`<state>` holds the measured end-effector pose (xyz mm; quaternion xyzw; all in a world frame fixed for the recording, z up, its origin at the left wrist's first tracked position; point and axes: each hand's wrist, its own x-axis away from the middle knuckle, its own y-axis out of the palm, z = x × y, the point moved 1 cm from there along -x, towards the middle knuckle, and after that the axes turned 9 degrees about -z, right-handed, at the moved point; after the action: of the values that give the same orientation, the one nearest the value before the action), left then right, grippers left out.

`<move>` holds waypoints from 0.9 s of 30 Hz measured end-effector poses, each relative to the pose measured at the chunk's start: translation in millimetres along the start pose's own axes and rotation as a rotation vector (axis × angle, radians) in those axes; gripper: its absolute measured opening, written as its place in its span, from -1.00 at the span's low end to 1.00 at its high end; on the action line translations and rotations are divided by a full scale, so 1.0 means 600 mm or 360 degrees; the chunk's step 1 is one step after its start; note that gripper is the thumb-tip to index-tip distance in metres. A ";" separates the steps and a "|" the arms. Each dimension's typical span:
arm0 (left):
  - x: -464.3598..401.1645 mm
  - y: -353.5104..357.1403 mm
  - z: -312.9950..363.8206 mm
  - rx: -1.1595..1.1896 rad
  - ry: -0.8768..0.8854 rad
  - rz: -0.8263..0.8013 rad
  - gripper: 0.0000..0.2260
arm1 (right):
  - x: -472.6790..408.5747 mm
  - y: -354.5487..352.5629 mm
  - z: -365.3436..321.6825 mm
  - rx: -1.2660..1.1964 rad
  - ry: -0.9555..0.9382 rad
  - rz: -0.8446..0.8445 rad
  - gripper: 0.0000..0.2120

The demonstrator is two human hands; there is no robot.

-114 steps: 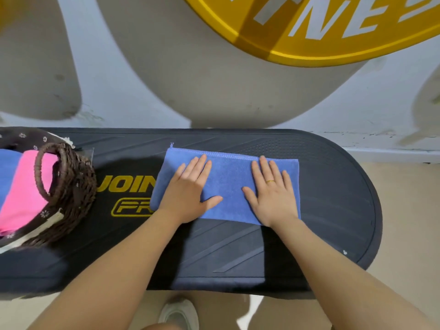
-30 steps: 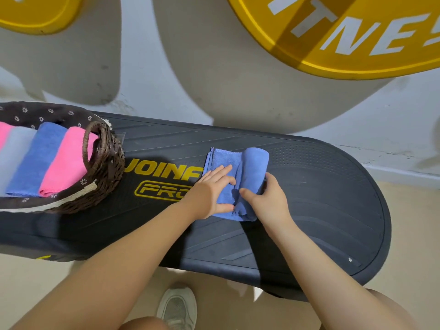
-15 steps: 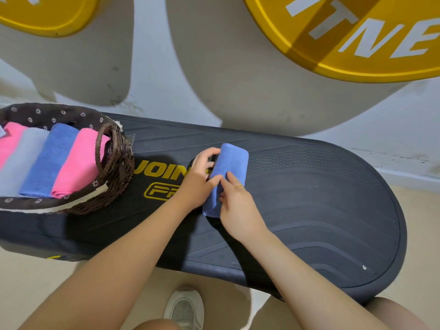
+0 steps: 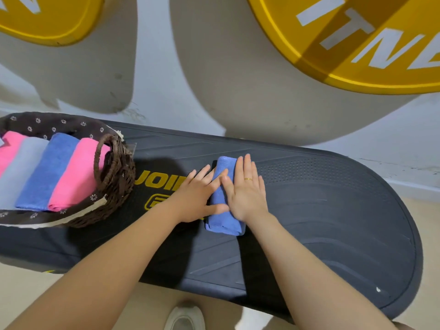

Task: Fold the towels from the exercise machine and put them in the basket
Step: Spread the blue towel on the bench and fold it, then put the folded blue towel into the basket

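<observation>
A blue towel [image 4: 223, 221], folded into a narrow strip, lies on the black platform of the exercise machine [image 4: 321, 210]. My left hand [image 4: 197, 196] lies flat on its left side, fingers spread. My right hand [image 4: 245, 189], a ring on one finger, presses flat on its right side. Both hands cover the towel's middle; its near end and far tip show. At the left stands a dark wicker basket [image 4: 116, 186] with a flowered lining, holding folded pink, grey and blue towels [image 4: 45, 172] side by side.
The platform's rounded right end and near edge lie close to my arms. Behind it rises a pale wall with large yellow discs [image 4: 357, 44] overhead. Below the platform is beige floor and my shoe [image 4: 184, 317].
The towel went from a wide rectangle to a narrow folded strip. My hands, which were gripping and folding it, now lie flat on top of it.
</observation>
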<state>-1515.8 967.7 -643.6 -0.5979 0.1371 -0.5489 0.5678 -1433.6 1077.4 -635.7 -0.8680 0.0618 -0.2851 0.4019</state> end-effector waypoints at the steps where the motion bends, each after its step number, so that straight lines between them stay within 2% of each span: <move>1: 0.002 -0.004 -0.001 0.0008 0.0022 -0.0038 -0.17 | -0.013 -0.008 0.003 0.0004 0.0001 0.0022 -0.41; 7: 0.006 -0.005 -0.002 -0.0047 0.0008 -0.0098 0.05 | -0.004 -0.002 0.011 0.0047 -0.0035 0.0022 -0.37; 11: 0.010 -0.001 0.003 -0.0100 -0.0065 -0.0021 0.05 | 0.048 0.028 0.016 0.0140 -0.0121 -0.0059 -0.33; 14: 0.018 -0.001 0.010 -0.0120 -0.0095 0.0048 0.00 | 0.089 0.051 0.018 0.0114 -0.0226 -0.0086 -0.20; 17: 0.025 0.000 0.013 -0.0097 -0.0141 0.0052 0.00 | 0.118 0.065 0.020 -0.0225 -0.0230 -0.0110 -0.42; 20: 0.032 0.003 0.020 -0.0043 -0.0215 0.0083 -0.05 | 0.111 0.057 0.006 -0.0486 -0.0084 0.0041 -0.48; 24: 0.053 0.001 0.040 -0.0090 -0.0391 0.0049 -0.11 | 0.066 0.041 -0.005 -0.1032 0.0372 0.0091 -0.28; 27: 0.082 -0.020 0.046 -0.0394 -0.0308 0.0348 0.00 | 0.061 0.035 -0.014 -0.0942 0.0369 -0.0021 -0.42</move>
<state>-1481.3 947.5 -602.3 -0.6947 0.2124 -0.4028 0.5568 -1405.0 1045.4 -630.3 -0.9093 0.1819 -0.3544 0.1203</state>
